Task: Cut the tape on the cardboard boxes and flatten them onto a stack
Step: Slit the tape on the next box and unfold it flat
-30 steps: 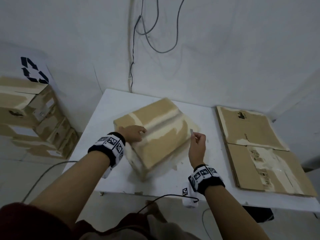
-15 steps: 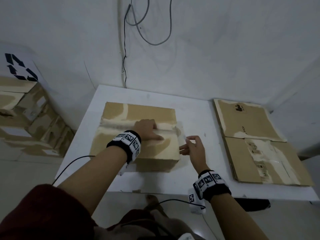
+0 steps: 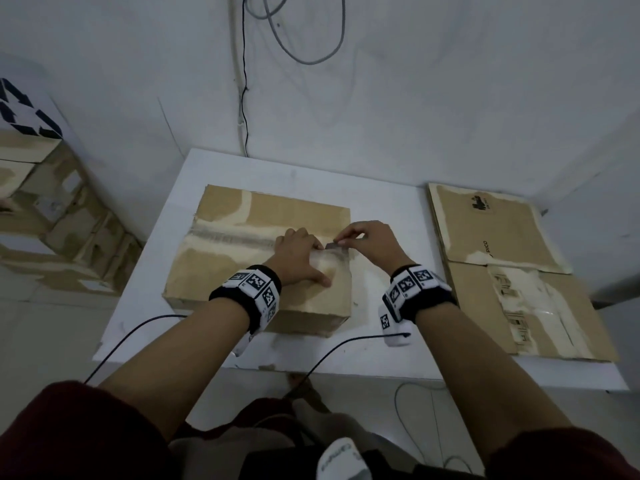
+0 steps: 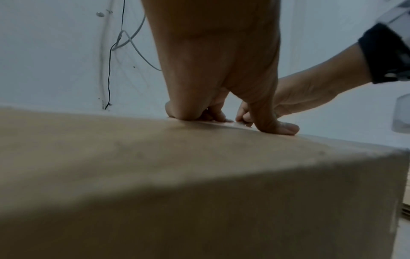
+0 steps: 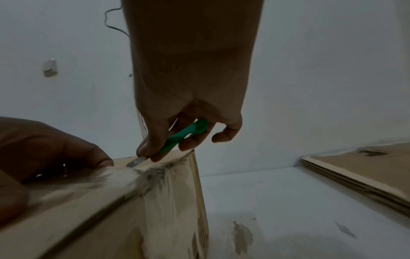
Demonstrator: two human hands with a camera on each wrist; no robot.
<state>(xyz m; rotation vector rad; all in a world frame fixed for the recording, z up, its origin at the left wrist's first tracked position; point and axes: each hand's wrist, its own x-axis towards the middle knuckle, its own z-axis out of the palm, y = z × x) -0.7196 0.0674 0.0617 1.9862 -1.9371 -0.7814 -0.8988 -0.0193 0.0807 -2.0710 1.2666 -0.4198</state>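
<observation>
A closed cardboard box (image 3: 221, 271) lies on the white table (image 3: 381, 348), with a strip of clear tape (image 3: 235, 237) along its top seam. My left hand (image 3: 301, 254) presses flat on the box top beside the seam, thumb spread toward me. My right hand (image 3: 367, 237) grips a green-handled knife (image 5: 184, 135); its blade (image 5: 135, 162) touches the tape at the box's right edge, just right of my left fingers. In the left wrist view my left hand (image 4: 221, 112) leans on the box (image 4: 177, 175).
A stack of flattened cardboard (image 3: 512, 271) lies on the right side of the table. More taped boxes (image 3: 45, 216) are piled on the floor at the left. Cables (image 3: 304, 36) hang on the wall behind. Wrist cables (image 3: 138, 330) trail off the table's front edge.
The box was turned from a tilted, angled pose to lie flat and square on the table. My left hand slid right along the seam, and my right hand brought the knife onto the tape.
</observation>
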